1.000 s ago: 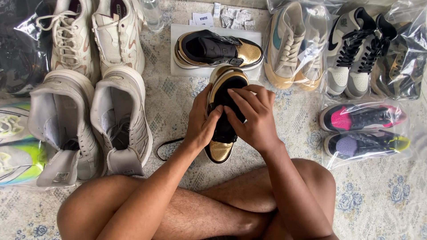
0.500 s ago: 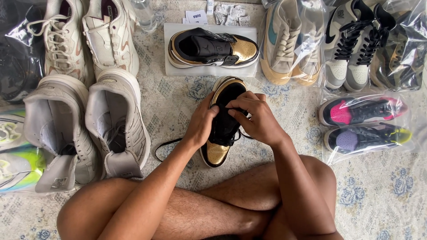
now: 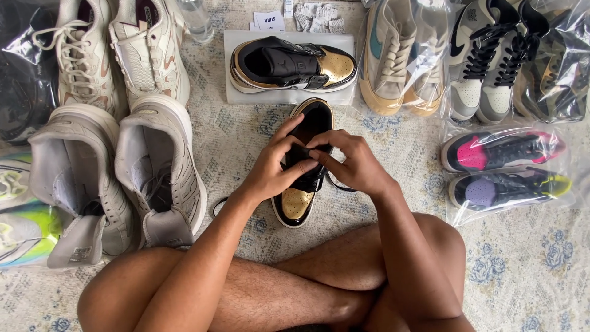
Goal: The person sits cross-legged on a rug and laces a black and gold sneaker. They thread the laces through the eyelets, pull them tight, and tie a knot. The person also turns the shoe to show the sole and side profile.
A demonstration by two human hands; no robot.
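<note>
A person sits cross-legged on a pale patterned rug (image 3: 528, 270), seen from above, with both hands on a black and gold shoe (image 3: 304, 165) that stands on the rug just in front of their shins, toe toward them.

The left hand (image 3: 273, 169) cups the shoe's left side, its fingers curled over the black opening; its grip is closed on the shoe. The right hand (image 3: 350, 163) lies over the right side, its grip pinched shut on the tongue or lace area at the middle of the shoe, thumb and fingertips pressed together. A thin black lace (image 3: 216, 206) trails out from under the left wrist.

Just beyond the shoe, its matching shoe (image 3: 292, 64) lies on its side on a white sheet (image 3: 246, 95).

To the left, a pair of grey high-tops (image 3: 117, 172) stands side by side, with a pair of cream sneakers (image 3: 114, 49) beyond them. At the far left edge is a neon green shoe (image 3: 24, 215).

To the right are shoes in clear bags: a tan pair (image 3: 399, 55), a black and white pair (image 3: 491, 55), and a pink shoe (image 3: 501, 150) above a purple shoe (image 3: 507, 187).
</note>
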